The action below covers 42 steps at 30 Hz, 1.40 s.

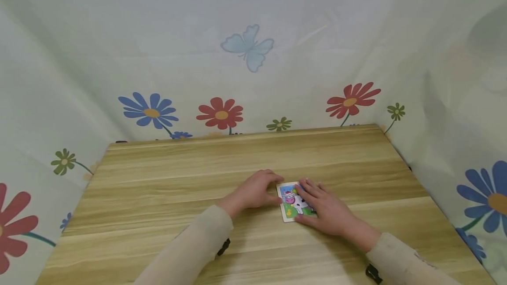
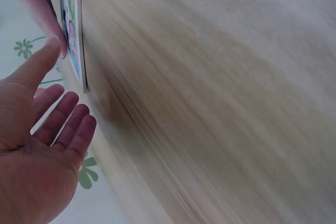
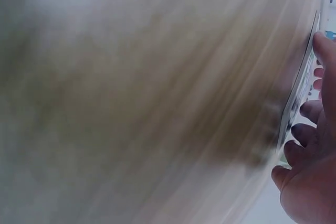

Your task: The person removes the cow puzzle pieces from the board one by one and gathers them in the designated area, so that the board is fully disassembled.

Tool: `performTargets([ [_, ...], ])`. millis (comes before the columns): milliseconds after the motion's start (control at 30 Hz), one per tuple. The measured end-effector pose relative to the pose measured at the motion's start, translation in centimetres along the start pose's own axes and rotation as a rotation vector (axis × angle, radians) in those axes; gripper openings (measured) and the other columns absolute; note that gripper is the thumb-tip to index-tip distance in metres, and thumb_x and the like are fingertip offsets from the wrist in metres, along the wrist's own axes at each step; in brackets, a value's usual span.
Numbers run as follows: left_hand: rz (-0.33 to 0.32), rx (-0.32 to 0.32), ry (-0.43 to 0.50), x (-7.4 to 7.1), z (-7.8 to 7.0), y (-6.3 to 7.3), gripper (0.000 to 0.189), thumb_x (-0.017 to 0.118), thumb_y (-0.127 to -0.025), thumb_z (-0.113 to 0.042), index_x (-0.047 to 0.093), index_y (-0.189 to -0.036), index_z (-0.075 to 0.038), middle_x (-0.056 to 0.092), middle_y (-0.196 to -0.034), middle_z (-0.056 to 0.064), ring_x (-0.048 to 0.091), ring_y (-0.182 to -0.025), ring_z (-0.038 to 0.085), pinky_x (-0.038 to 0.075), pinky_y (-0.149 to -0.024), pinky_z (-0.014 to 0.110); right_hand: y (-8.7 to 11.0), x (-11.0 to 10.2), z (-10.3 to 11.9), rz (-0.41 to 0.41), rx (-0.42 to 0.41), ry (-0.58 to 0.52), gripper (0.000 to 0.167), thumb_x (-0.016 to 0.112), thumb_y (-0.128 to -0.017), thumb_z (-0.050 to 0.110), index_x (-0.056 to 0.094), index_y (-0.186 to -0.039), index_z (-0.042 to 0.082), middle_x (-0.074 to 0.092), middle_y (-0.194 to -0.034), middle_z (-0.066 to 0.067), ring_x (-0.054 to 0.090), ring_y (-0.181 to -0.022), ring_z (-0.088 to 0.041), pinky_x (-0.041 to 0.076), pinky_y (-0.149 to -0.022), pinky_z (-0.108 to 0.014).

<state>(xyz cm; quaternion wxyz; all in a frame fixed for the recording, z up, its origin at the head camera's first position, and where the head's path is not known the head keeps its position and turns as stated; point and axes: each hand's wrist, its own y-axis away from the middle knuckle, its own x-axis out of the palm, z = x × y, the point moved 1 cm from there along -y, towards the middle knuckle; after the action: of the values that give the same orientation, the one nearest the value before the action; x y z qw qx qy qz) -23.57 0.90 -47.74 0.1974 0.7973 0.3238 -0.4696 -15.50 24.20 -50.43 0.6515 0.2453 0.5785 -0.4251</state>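
Note:
A small square picture board (image 1: 290, 213) with a cartoon cow lies on the wooden table, slightly turned. My right hand (image 1: 330, 212) rests over its right part, fingers stretched across the picture and thumb by the near edge, so that side is partly hidden. At the board's left edge is my left hand (image 1: 257, 190), thumb and fingers spread apart, the thumb close to the edge. Seen from the left wrist, the left palm (image 2: 37, 177) has nothing in it, and the board (image 2: 79, 35) stands just beyond the fingertips. The right wrist view shows the board's thin edge beside the right thumb.
The wooden tabletop (image 1: 166, 179) extends around both hands. Behind it and at both sides hangs a pale cloth (image 1: 178, 34) printed with flowers and a butterfly. Dark straps show at both sleeve cuffs.

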Motion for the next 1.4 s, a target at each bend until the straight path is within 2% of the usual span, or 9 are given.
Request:
performTargets([
  [300, -0.011, 0.011, 0.06, 0.6, -0.1, -0.8, 0.048, 0.075, -0.081, -0.036, 0.063, -0.121, -0.012, 0.061, -0.109, -0.001, 0.053, -0.101, 0.012, 0.04, -0.095, 0.031, -0.1, 0.2, 0.3, -0.001, 0.017, -0.02, 0.079, 0.055, -0.086, 0.06, 0.035, -0.146, 0.012, 0.029, -0.151, -0.011, 0.028, -0.137, -0.029, 0.024, -0.107, -0.054],
  [500, -0.026, 0.006, 0.052, 0.8, -0.1, -1.0, 0.043, 0.075, -0.081, -0.035, 0.065, -0.117, -0.012, 0.059, -0.104, -0.004, 0.051, -0.098, 0.01, 0.041, -0.092, 0.031, -0.1, 0.0, 0.5, -0.002, 0.024, -0.032, 0.079, 0.057, -0.086, 0.059, 0.036, -0.146, 0.012, 0.03, -0.151, -0.011, 0.029, -0.137, -0.03, 0.024, -0.107, -0.054],
  [833, -0.045, -0.041, 0.057, 1.6, 0.0, -0.9, 0.037, 0.075, -0.082, -0.034, 0.069, -0.114, -0.019, 0.055, -0.106, -0.005, 0.047, -0.1, 0.013, 0.04, -0.092, 0.031, -0.1, 0.2, 0.5, 0.005, 0.035, -0.017, 0.079, 0.054, -0.086, 0.061, 0.036, -0.146, 0.012, 0.029, -0.151, -0.011, 0.027, -0.138, -0.027, 0.022, -0.108, -0.054],
  [1133, -0.064, -0.058, 0.071, 1.7, -0.4, -1.0, 0.029, 0.074, -0.083, -0.029, 0.07, -0.108, -0.017, 0.057, -0.102, -0.005, 0.048, -0.098, 0.013, 0.041, -0.09, 0.032, 0.0, 0.4, 0.7, 0.001, 0.058, -0.02, 0.08, 0.056, -0.086, 0.061, 0.037, -0.145, 0.012, 0.029, -0.151, -0.011, 0.03, -0.136, -0.031, 0.021, -0.108, -0.053],
  [1400, -0.079, -0.126, 0.111, 1.8, -0.7, -1.3, 0.026, 0.076, -0.081, -0.026, 0.069, -0.104, -0.016, 0.056, -0.1, -0.004, 0.049, -0.098, 0.014, 0.041, -0.092, 0.033, -0.1, 0.3, 0.8, -0.002, 0.064, -0.026, 0.08, 0.056, -0.085, 0.061, 0.037, -0.145, 0.012, 0.03, -0.151, -0.012, 0.031, -0.135, -0.033, 0.021, -0.108, -0.053],
])
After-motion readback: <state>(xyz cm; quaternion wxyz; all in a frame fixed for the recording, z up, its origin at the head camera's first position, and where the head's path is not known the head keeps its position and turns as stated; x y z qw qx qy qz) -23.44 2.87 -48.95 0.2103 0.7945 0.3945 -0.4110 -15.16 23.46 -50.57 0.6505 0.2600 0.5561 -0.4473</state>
